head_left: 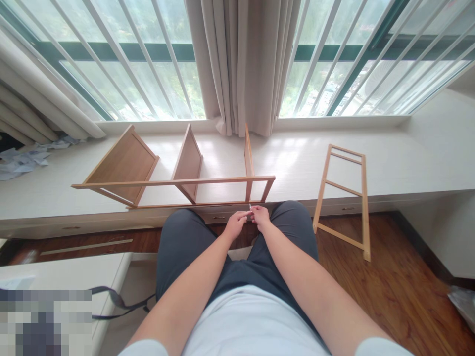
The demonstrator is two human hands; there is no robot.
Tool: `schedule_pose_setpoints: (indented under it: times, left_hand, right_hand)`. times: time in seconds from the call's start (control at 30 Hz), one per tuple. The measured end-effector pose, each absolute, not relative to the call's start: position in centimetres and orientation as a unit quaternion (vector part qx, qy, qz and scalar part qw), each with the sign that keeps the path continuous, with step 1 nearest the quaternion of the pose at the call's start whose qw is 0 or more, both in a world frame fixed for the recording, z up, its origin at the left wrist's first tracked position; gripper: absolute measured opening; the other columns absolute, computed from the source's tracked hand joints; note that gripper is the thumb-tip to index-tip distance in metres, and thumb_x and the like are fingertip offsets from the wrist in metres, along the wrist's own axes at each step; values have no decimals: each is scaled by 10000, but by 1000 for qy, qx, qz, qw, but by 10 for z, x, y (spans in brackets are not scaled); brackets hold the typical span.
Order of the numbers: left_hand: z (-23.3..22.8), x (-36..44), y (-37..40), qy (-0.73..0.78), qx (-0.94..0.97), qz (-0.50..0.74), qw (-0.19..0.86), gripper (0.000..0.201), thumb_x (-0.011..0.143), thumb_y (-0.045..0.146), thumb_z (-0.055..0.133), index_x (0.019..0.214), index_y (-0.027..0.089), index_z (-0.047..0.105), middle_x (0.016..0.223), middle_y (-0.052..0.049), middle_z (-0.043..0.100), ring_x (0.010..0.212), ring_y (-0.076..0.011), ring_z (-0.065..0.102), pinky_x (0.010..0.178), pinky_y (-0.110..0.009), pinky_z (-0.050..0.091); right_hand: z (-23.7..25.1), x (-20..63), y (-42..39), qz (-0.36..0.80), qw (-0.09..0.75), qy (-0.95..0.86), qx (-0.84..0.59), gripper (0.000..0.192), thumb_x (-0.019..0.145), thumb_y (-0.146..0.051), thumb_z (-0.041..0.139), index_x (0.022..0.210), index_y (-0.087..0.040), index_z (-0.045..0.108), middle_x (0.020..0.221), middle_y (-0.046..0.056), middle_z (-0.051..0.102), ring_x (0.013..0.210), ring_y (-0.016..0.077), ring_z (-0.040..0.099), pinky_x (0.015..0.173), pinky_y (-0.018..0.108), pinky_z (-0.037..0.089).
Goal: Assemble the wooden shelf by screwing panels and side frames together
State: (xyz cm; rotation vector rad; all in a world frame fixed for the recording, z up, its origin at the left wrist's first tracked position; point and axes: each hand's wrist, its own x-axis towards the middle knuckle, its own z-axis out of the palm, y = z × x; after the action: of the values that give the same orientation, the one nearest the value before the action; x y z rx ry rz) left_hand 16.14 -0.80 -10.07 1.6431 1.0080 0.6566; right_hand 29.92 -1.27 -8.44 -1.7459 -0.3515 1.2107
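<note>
Fingers pinch small screw.

hands pinching small screw — wooden rack

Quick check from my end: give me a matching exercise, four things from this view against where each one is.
Things:
1. wooden shelf frame
2. ladder-shaped side frame
3. crumpled paper
4. small thin part

Places:
A. far left on the sill
B. pinched between the left hand and right hand
C. leaning against the sill's edge, foot on the floor
D. lying on its side on the sill, below the curtain

Pairs: 1-D, 2-C, 3-A, 4-B
</note>
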Motion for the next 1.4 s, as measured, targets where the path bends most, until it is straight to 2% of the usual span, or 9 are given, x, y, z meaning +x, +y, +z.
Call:
schedule_pose_setpoints:
  times: [0.13, 0.27, 0.57, 0.77, 1.03, 1.27, 1.4]
  left_hand:
    - [-100, 162, -9, 416, 695, 275, 517, 433, 857, 116, 492, 1218, 230, 702, 1186, -56, 673, 962, -168, 636, 935, -333, 507]
    - [-101, 162, -9, 419, 704, 264, 510, 436, 867, 116, 481, 1229, 226, 696, 1200, -59, 674, 1056, -188, 622, 1004, -356, 475]
    - [-110, 165, -9, 417, 729, 237, 488, 411, 880, 126, 480, 1206, 227, 710, 1222, -55, 672, 1142, -202, 603, 1072, -371, 430]
    - [-108, 166, -10, 420, 735, 229, 480, 389, 881, 135, 487, 1186, 201, 719, 1230, -73, 670, 1163, -213, 598, 1076, -363, 420]
    - [-112, 164, -9, 441, 729, 216, 478, 387, 884, 156, 502, 1210, 196, 706, 1238, -86, 663, 1130, -220, 615, 1062, -372, 433]
    - [-115, 164, -10, 445, 710, 217, 500, 393, 884, 171, 516, 1232, 212, 695, 1227, -84, 664, 1055, -204, 643, 1011, -365, 478]
    - [-111, 167, -11, 453, 676, 227, 534, 376, 880, 166, 534, 1215, 199, 702, 1252, -94, 662, 1047, -209, 646, 940, -353, 522]
  right_hand:
    - [-84, 302, -12, 501, 478, -130, -710, 61, 830, -94, 608, 844, -141, 643, 514, -39, 570, 394, 81, 490, 334, 152, 334]
    - [-85, 304, -11, 517, 484, -121, -695, 76, 820, -75, 597, 837, -136, 639, 581, -11, 639, 397, 78, 497, 329, 159, 348]
    - [-85, 303, -11, 534, 495, -108, -676, 122, 771, -64, 572, 838, -128, 651, 656, 14, 713, 368, 61, 465, 326, 160, 334]
    - [-82, 302, -13, 535, 496, -115, -675, 156, 754, -83, 618, 901, -118, 657, 685, 23, 724, 373, 49, 451, 327, 147, 304]
    - [-86, 303, -12, 518, 485, -133, -692, 167, 688, -163, 758, 826, -112, 680, 653, 38, 713, 395, 56, 464, 324, 146, 296]
    - [-88, 303, -12, 511, 481, -132, -700, 12, 736, -125, 680, 740, -122, 668, 659, 36, 707, 428, 69, 486, 339, 153, 312]
    - [-88, 303, -11, 513, 477, -133, -701, 40, 748, -108, 647, 720, -133, 660, 671, 31, 701, 452, 79, 512, 344, 156, 307]
